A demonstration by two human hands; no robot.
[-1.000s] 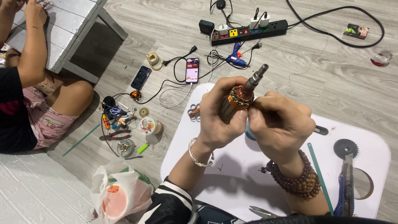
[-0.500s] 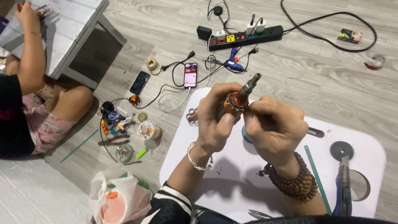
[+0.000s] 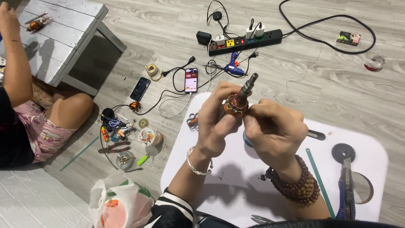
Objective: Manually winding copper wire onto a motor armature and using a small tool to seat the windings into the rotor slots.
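Showing a white table (image 3: 236, 185), a white plastic bag (image 3: 120, 204) at lower left, then both hands: left hand (image 3: 217, 116) and right hand (image 3: 272, 128) grasping a copper-wound motor armature (image 3: 237, 103) above the table; a small green-black packet (image 3: 348, 38) lies at upper right.

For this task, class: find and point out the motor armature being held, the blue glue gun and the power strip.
Motor armature (image 3: 237, 103): head view, on its copper-wound core between the hands.
Blue glue gun (image 3: 234, 68): head view, on its body, lying on the floor.
Power strip (image 3: 247, 42): head view, on its black casing.
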